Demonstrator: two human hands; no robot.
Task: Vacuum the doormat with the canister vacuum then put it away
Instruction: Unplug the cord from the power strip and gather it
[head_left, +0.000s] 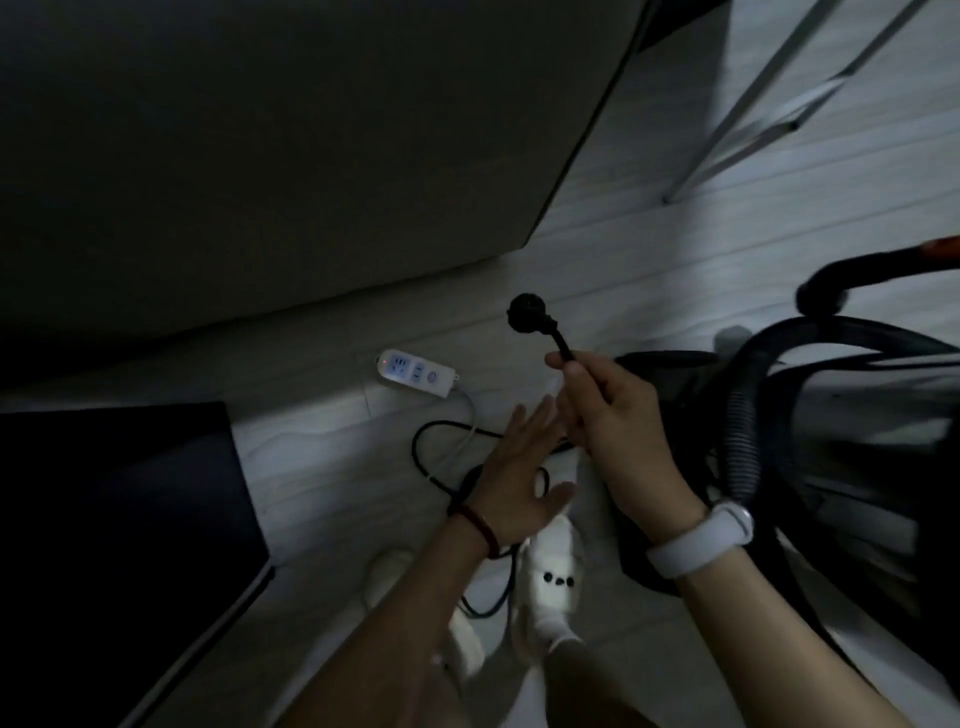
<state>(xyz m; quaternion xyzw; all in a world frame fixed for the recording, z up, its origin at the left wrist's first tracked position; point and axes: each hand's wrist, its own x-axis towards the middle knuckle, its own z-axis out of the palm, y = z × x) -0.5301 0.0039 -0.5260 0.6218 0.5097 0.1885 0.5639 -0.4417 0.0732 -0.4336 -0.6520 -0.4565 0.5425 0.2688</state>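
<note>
Your right hand (613, 415) was curled round the black power cord (566, 353) just below its plug (530, 314), which stood up above your fist, clear of the floor. A white band (701, 540) sat on that wrist. Your left hand (519, 467) was spread flat with straight fingers, its fingertips close to or touching the right knuckles; I cannot tell which. It held nothing, and a dark red cord bracelet (478, 527) circled its wrist.

Beneath the left hand, more of the black cord lay in loose loops on the pale wood-grain floor (322, 441), running back past your white slippers (553, 566). Just beyond the hands, a white power strip (415, 373) lay on the floor with a small red light lit at its far end, its white lead curving toward the loops. The plug was near the strip but not in it.

The canister vacuum (857, 467) stood on the floor to your right, its ribbed hose (743, 441) arching beside your right wrist. A dark doormat (119, 519) lay at the floor's left edge. A large grey piece of furniture (260, 156) filled the far left, and thin metal legs (753, 104) stood at the far right corner.
</note>
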